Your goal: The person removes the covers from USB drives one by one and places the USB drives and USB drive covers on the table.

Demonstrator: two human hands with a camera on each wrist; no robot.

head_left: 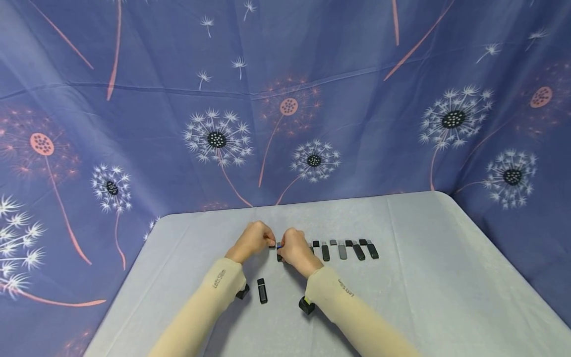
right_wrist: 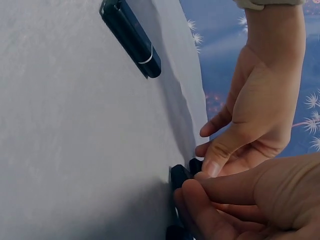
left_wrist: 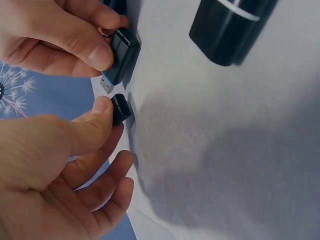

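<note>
In the left wrist view my left hand (left_wrist: 65, 165) pinches a small black cap (left_wrist: 121, 109) between thumb and finger. Just beyond it, my right hand (head_left: 295, 246) holds a black USB stick (left_wrist: 123, 55) whose metal plug and blue edge show bare. Plug and cap are apart, with a narrow gap between them. In the head view my left hand (head_left: 255, 239) is level with the right one, over the middle of the table. Nearer the front lies a capped black USB stick (head_left: 262, 291) with a pale band.
A row of uncapped USB sticks runs to the right of my right hand, among them a grey one (head_left: 342, 250) and a black one (head_left: 372, 250). Their caps (head_left: 349, 243) lie at the plug ends. A blue dandelion-print cloth (head_left: 276, 99) hangs behind the white table (head_left: 428, 277).
</note>
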